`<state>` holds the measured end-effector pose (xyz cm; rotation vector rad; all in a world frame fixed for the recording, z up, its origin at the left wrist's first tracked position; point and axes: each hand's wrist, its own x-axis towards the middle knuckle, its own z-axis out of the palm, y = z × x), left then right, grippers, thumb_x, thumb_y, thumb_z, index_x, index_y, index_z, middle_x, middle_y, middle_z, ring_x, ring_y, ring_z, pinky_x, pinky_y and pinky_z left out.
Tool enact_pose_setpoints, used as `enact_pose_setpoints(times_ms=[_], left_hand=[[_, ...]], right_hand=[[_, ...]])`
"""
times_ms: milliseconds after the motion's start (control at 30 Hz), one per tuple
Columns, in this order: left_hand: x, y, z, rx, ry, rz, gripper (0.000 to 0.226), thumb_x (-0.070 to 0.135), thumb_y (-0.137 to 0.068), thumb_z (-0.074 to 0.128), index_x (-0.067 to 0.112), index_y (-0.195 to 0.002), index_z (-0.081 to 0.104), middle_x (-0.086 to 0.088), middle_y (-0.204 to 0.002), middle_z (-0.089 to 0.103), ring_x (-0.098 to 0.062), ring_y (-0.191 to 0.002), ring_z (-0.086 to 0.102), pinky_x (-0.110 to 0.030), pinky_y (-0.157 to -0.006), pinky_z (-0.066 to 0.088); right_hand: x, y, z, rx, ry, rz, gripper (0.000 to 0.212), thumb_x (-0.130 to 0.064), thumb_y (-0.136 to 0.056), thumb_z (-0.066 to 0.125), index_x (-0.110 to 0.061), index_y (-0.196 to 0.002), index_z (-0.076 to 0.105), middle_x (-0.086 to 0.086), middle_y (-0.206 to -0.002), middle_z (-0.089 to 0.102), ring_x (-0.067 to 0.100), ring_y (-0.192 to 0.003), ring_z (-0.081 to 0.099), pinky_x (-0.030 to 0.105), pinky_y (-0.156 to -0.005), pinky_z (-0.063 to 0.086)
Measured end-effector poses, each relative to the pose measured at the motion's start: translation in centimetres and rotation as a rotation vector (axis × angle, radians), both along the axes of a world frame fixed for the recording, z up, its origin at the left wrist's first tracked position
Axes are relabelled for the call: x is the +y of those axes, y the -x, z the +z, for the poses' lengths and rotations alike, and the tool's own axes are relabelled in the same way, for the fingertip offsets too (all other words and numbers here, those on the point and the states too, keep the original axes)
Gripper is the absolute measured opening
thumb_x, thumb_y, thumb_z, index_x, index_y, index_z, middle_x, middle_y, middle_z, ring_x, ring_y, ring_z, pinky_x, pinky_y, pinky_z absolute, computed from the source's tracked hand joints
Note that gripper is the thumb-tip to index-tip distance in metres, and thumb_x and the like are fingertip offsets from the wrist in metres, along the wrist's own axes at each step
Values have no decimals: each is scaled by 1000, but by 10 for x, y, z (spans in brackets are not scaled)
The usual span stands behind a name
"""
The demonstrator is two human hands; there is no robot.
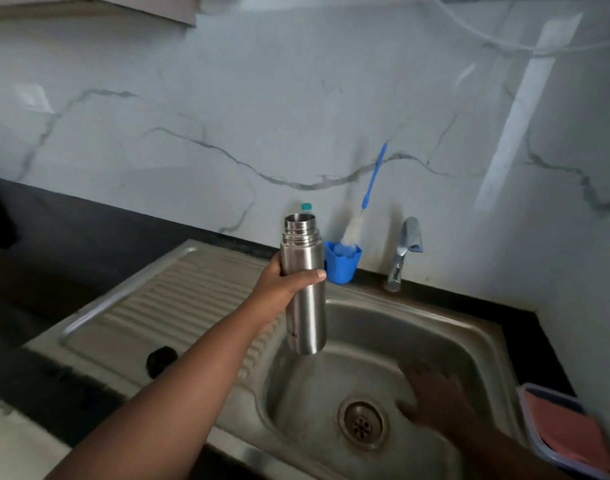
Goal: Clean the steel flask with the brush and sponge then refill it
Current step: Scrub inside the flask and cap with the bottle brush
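Head view: left hand (282,285) grasps the uncapped flask (305,289) upright over the sink (469,327); right hand (431,400), blurred, fingers spread, holds nothing. Risk — one-handed grip slips once wet; brush (365,202) sits at flask's 1 o'clock, reach could knock its blue cup (343,265).

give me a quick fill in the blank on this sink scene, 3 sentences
1. The left hand grips the steel flask, whose cap is ____.
2. The bottle brush stands in a ____ cup.
3. The right hand hovers over the sink basin, near the ____.

Missing words: off; blue; drain
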<state>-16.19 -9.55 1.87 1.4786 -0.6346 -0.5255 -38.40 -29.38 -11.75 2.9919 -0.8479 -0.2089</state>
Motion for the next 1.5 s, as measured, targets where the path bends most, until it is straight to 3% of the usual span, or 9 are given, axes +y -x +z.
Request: enact_pose_setpoints(times_ms=[100, 233, 333, 467, 667, 800, 1033, 1400, 1500], left_hand=[[24, -8, 10, -40, -7, 38, 53, 20, -72, 87, 26, -118, 60, 2, -105, 74, -15, -94, 72, -30, -79, 55], [56, -25, 22, -95, 7, 55, 49, 15, -74, 85, 28, -114, 60, 1, -105, 73, -13, -92, 72, -27, -76, 55], [84, -47, 29, -123, 23, 62, 48, 12, -75, 84, 28, -113, 59, 3, -102, 73, -5, -84, 72, -17, -66, 54], [134, -93, 31, -143, -12, 47, 61, 12, -74, 86, 24, -126, 56, 0, -111, 71, -9, -94, 72, -20, -73, 55], [225, -183, 21, -120, -177, 3, 69, 18, -69, 89, 26, -128, 56, 2, -114, 72, -15, -102, 71, -39, -93, 57], [270, -234, 4, -58, -227, -24, 79, 27, -57, 93, 31, -128, 57, 2, -116, 72, -18, -106, 71, -47, -99, 54], [301, -273, -30, -31, -293, -128, 74, 26, -55, 93, 32, -121, 61, 3, -112, 74, -19, -105, 71, -48, -99, 53], [306, -279, -59, -6, -243, -168, 69, 25, -51, 93, 30, -114, 66, 1, -109, 75, -20, -105, 71, -49, -100, 52], [303, -274, -66, -21, -260, -162, 70, 30, -48, 95, 35, -112, 67, 2, -109, 75, -19, -106, 70, -50, -101, 52]], right_hand=[[39, -60, 46, -206, -314, 57, 80, -62, -84, 57, -32, -150, 24, -4, -155, 31, 17, -140, 31, 39, -115, 27], [96, -133, 97, -558, -754, 146, 89, -47, -73, 79, -29, -147, 33, -9, -139, 45, 13, -127, 45, 31, -105, 40], [140, -183, 124, -642, -905, 263, 71, -32, -74, 82, -29, -135, 45, -18, -122, 55, 5, -113, 54, 21, -91, 45], [192, -243, 129, -738, -1027, 283, 63, -23, -71, 85, -24, -126, 54, -5, -115, 66, 13, -100, 67, 32, -84, 57], [280, -327, 110, -726, -1082, 270, 59, -23, -68, 87, -23, -119, 56, -4, -108, 69, 7, -89, 69, 24, -76, 57], [324, -371, 91, -710, -1090, 245, 58, -26, -67, 87, -23, -116, 56, -5, -106, 68, 9, -89, 69, 31, -80, 57], [359, -385, 65, -637, -1015, 147, 59, -30, -70, 84, -26, -120, 53, -12, -106, 63, 4, -91, 63, 20, -75, 52], [365, -382, 50, -594, -908, 78, 60, -33, -66, 85, -30, -116, 52, -14, -106, 63, 2, -95, 61, 20, -81, 50], [365, -377, 43, -570, -906, 53, 64, -39, -64, 85, -31, -118, 52, -14, -108, 63, 4, -98, 61, 28, -86, 53]])
